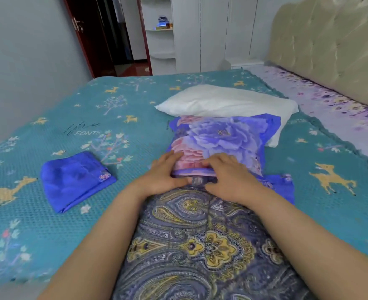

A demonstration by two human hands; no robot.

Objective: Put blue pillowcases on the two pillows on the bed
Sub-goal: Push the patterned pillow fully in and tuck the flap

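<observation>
Watching from the head camera, I log both hands low at the middle of the bed (pixel 55 118). Left hand (pixel 164 174) grips the open edge of the floral pillowcase (pixel 220 137): fingers lie on top of the pink-and-blue print, thumb curls under the hem. Right hand (pixel 228 176) does the same just beside it, fingers bent over the top layer, thumb at the hem. The two hands are close, nearly touching at the thumbs.

Contents of that pillowcase: I cannot tell what, if anything, is inside; it looks mostly flat, with a blue corner spread out to the right past my right wrist. Its far end lies on the near edge of the bare white pillow (pixel 228 102), which sits uncovered on the teal spread (pixel 330 148), toward the headboard (pixel 330 50).

A paisley pillow (pixel 196 245) in grey-blue and yellow lies between my forearms, its far end meeting the pillowcase mouth under my hands. Whether any of it has entered the opening I cannot tell.

Second pillowcase (pixel 74 180), plain blue, is folded in a neat block, well apart to the left of the hands.

Beyond the bed: white wardrobe (pixel 211 29), corner shelves (pixel 161 29) holding a few small items, dark door (pixel 85 29) open.
</observation>
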